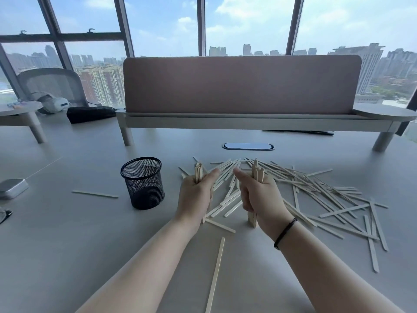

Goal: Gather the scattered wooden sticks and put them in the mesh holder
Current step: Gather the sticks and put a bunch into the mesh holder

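Observation:
A black mesh holder (143, 182) stands upright on the grey table, left of my hands, and looks empty. My left hand (196, 195) grips an upright bundle of wooden sticks (198, 171), lower ends near the table. My right hand (259, 195), with a black band on its wrist, grips a second upright bundle (258, 171) whose lower ends rest on the table. Several loose sticks (320, 188) lie scattered in a pile behind and right of my hands. One single stick (216, 274) lies near me, another (94, 194) left of the holder.
A raised shelf with a brown divider panel (241, 84) spans the back of the table. A cable port (248, 146) sits behind the pile. A silver box (12, 187) lies at the left edge. A black pouch (90, 114) and a chair (52, 86) are at the far left.

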